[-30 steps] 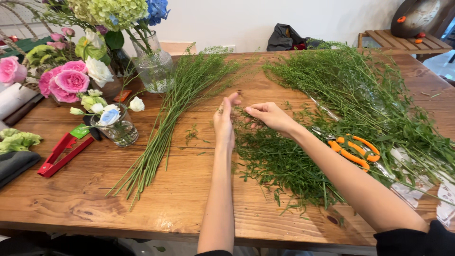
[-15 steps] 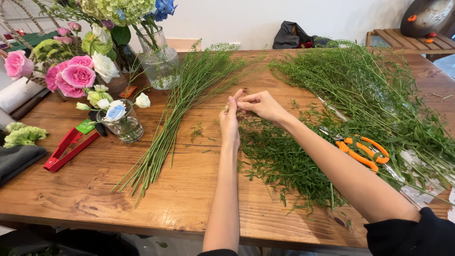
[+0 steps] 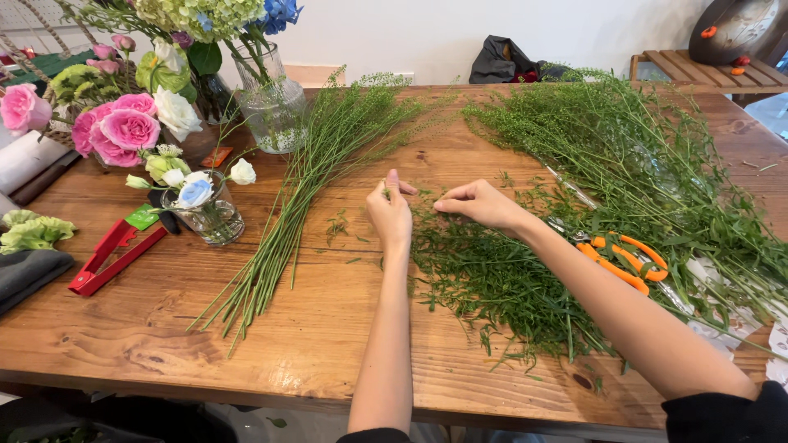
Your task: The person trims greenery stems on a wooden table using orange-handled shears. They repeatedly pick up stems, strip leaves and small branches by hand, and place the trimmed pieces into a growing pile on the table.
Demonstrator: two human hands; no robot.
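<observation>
Wood table (image 3: 164, 328) fills the view, with a white wall behind it. Big heaps of green stems (image 3: 657, 172) lie on the right, and a neat bunch (image 3: 304, 197) lies left of the middle. A pile of green bits (image 3: 492, 279) sits by the arms. Pink roses (image 3: 123, 127) and a glass vase (image 3: 271, 107) stand at the back left. Orange snips (image 3: 620, 258) lie by the right arm, red clippers (image 3: 111, 256) on the left. The left hand (image 3: 390, 217) and right hand (image 3: 480, 203) are near each other, each pinching a thin sprig (image 3: 414, 193) between them.
</observation>
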